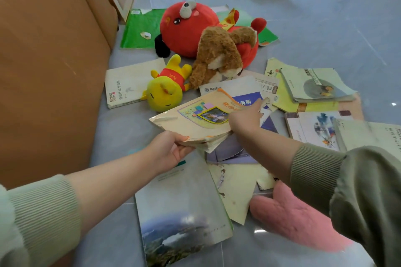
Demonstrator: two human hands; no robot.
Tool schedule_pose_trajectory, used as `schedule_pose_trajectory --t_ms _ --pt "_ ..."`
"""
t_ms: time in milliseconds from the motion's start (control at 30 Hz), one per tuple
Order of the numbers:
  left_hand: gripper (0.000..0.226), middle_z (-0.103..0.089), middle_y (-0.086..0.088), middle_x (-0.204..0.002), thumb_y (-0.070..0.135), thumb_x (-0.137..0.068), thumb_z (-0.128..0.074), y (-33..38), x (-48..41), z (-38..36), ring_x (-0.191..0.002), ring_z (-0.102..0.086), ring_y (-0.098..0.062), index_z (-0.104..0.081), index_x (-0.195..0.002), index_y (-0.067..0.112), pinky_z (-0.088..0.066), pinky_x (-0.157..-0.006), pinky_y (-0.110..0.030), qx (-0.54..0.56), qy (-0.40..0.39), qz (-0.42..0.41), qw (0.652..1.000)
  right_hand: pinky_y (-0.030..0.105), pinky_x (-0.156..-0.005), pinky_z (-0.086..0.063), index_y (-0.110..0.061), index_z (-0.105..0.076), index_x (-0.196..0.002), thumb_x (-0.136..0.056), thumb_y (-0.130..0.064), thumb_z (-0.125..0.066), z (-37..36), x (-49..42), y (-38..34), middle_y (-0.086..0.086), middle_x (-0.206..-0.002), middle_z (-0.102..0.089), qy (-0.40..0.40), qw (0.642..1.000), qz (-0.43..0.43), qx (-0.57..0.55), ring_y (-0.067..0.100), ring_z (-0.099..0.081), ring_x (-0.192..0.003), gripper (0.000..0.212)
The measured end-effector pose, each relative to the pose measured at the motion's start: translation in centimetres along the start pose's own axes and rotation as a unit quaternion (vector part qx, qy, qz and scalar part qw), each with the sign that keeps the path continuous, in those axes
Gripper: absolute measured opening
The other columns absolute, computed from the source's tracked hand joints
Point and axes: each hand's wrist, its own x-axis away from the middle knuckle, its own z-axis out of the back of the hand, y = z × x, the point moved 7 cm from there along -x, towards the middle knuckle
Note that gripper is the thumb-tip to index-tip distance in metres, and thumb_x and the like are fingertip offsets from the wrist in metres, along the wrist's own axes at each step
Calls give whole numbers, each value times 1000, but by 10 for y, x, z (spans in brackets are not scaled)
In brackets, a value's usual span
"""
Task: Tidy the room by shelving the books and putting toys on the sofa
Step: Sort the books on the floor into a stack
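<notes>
Held: left grip (170, 151) pinches worn book (195, 119) at centre frame; right grip (245, 119) rests on its right edge, closure unclear
Done: nothing judged shelved; no shelf or sofa visible
Left: scattered books (316, 84); 5 toys on floor (325, 28), including red plush (186, 28)

Glossy tiled floor (325, 17), fuzzy plush toys (217, 58), worn paper books (195, 121).

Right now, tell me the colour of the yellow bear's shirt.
The shirt is red; head view.
</notes>
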Motion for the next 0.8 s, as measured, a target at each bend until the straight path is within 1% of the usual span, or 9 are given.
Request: schedule_pose_trajectory --t_ms 100,167,267,367,433,500,600,700,800 --pt "29 -71 -13 -79 -5 -93 -42 4 2 8 -59 -71 -21 -51 -120 4 -58 -52 -28 -60 6 0 998 33 -106 -32 -21 -1 -152 -89 -1 -43 -2 4 -8 14 -156 -15 15 1000 19 -9 32 -27 -140 79" --pt "30 -69 -14 -86 10 -96 -48 14 2 23 -59 -71 -20 -49 -126 2 -58 -52 -28 -122 41 -44 991 21 -98 -34 -27 -3 -152 -85 2 -44 2 6 -10 8 -156 -23 34 998 45 -35 26 -36 -136 84" --pt "37 -64 -15 -94 28 -96 -52 32 -1 58 -61 -71 -23 -45 -126 7 -59 -51 -34 -87 88 -69 990 3 -81 -32 -28 -14 -152 -81 9 -40 8 25 -22 -3 -143 -43 33 988 147 -35 19 -47 -122 84" --pt "43 -60 -14 -104 36 -95 -51 41 -6 86 -83 -66 -27 -40 -131 14 -59 -64 -37 -147 76 -18 986 15 -85 -35 -27 -20 -150 -84 6 -43 4 38 -34 -13 -120 -48 -3 975 222 -19 9 -47 -106 77" --pt "42 -62 -11 -105 35 -96 -49 41 -8 94 -90 -63 -24 -41 -132 16 -53 -74 -34 -241 55 14 969 29 -90 -45 -26 -14 -151 -82 9 -44 -5 32 -28 -6 -128 -51 -39 980 193 -25 15 -50 -112 84" --pt "33 -64 -9 -102 31 -97 -49 42 -9 97 -87 -64 -21 -44 -128 20 -52 -67 -27 -300 51 27 952 34 -84 -50 -24 -14 -152 -79 11 -44 -15 24 -17 6 -135 -52 -65 986 151 0 23 -52 -117 86" --pt "21 -64 -9 -97 25 -98 -48 38 -9 97 -81 -63 -19 -48 -118 17 -49 -64 -26 -352 42 41 934 36 -73 -54 -13 -44 -138 -79 12 -44 -29 22 0 9 -114 -64 -122 986 115 14 24 -63 -96 64" --pt "17 -61 -9 -90 20 -98 -48 28 -12 111 -69 -61 -18 -50 -111 9 -48 -58 -26 -474 81 56 875 39 -73 -57 -4 -64 -106 -84 12 -47 -41 23 20 12 -92 -68 -193 977 87 32 26 -65 -79 32" --pt "16 -53 -9 -81 18 -97 -45 18 -11 142 -61 -54 -17 -47 -107 6 -42 -51 -26 -572 151 77 803 41 -74 -56 -1 -66 -101 -83 13 -49 -54 31 42 18 -93 -67 -253 963 65 65 29 -64 -80 28"
